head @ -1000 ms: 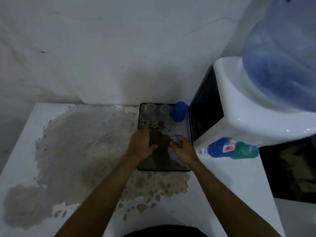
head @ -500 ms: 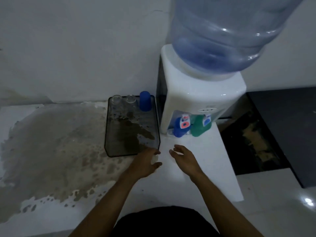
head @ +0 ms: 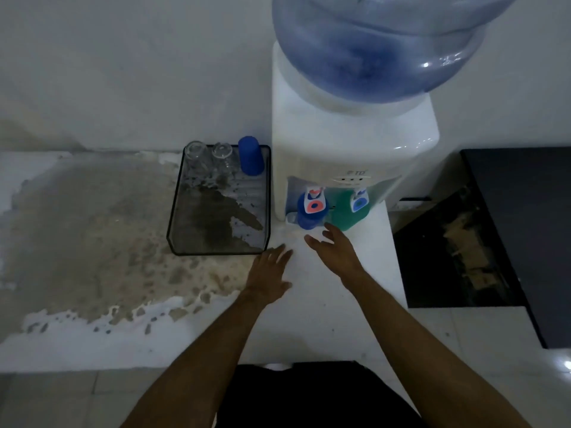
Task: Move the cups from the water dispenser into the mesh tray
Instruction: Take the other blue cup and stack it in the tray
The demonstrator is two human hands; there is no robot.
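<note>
A white water dispenser [head: 346, 143] stands at the back right with a blue cup [head: 309, 219] and a green cup [head: 347, 216] under its taps. To its left lies the dark mesh tray [head: 174, 217], holding two clear glasses [head: 195, 152] [head: 222, 152] and a blue cup [head: 249, 156] along its far edge. My right hand [head: 335, 247] is open, its fingers spread just in front of the blue and green cups without touching them. My left hand [head: 272, 274] is open and flat near the tray's front right corner, holding nothing.
A large blue water bottle [head: 386, 44] sits on top of the dispenser. The white counter [head: 324, 319] has a big worn brown patch [head: 86, 242] on the left. A dark black surface [head: 522, 230] lies to the right, beyond the counter's edge. A wall rises behind.
Both hands left the tray and drew back to the counter's front; my right hand has moved toward the cups under the taps. The view swung right onto the dispenser.
</note>
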